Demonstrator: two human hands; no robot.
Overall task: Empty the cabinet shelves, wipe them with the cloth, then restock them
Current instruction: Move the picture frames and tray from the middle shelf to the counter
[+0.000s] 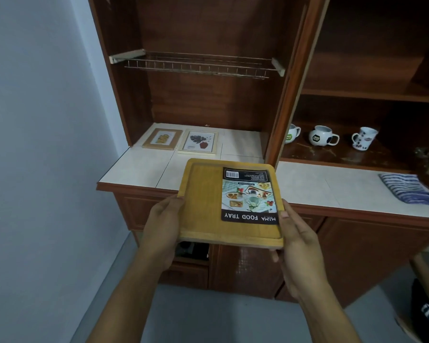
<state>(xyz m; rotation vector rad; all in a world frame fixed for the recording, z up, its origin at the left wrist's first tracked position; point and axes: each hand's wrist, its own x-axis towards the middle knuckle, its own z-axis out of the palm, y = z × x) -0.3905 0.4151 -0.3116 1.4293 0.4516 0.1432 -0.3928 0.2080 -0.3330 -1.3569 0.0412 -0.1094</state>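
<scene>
Left hand (164,224), right hand (298,237) grip wooden tray (203,201) by side edges, over counter (134,169) front edge. Advice: carry level, set down 12 o'clock, short of picture frames (199,142).

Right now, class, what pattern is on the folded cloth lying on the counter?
Blue and white stripes on the cloth, seen best in the head view.

The tray (203,206) at centre frame was pale matt wood with a glossy paper label (248,194). Upper centre, the rack (196,66) was thin metal wire; the bench (139,167) had smooth, pale tiles.
</scene>
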